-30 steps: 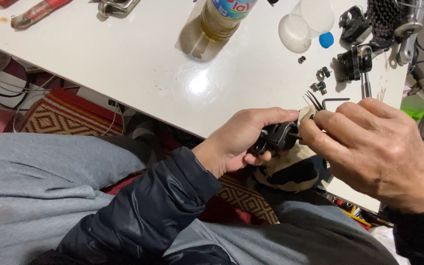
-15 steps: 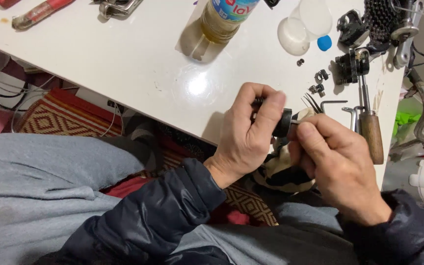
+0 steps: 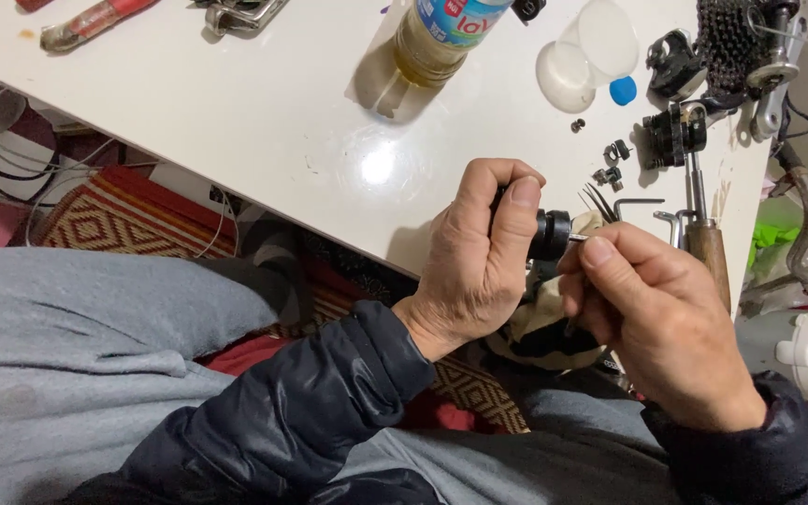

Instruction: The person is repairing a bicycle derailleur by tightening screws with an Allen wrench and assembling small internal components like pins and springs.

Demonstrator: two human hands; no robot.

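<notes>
Across the white glossy table I see a clear plastic bottle with a blue label and yellowish liquid, a translucent round plastic lid with a small blue cap beside it, a dark toothed gear cluster, a black metal clamp part, a few small loose metal bits and a bent black hex key. A wooden-handled tool lies along the table's near right edge, close behind my right hand. A red-handled tool lies at the far left. Below the table edge a patterned red and tan rug shows beside my grey trouser leg.

Both hands hover just off the table's near edge, close together. My left hand is curled tight around a small black round component, thumb laid over its top, so most of it is hidden. My right hand pinches a thin metal pin sticking out of that component, fingertips closed on it. Under the hands sits a cream and black cloth bundle.
</notes>
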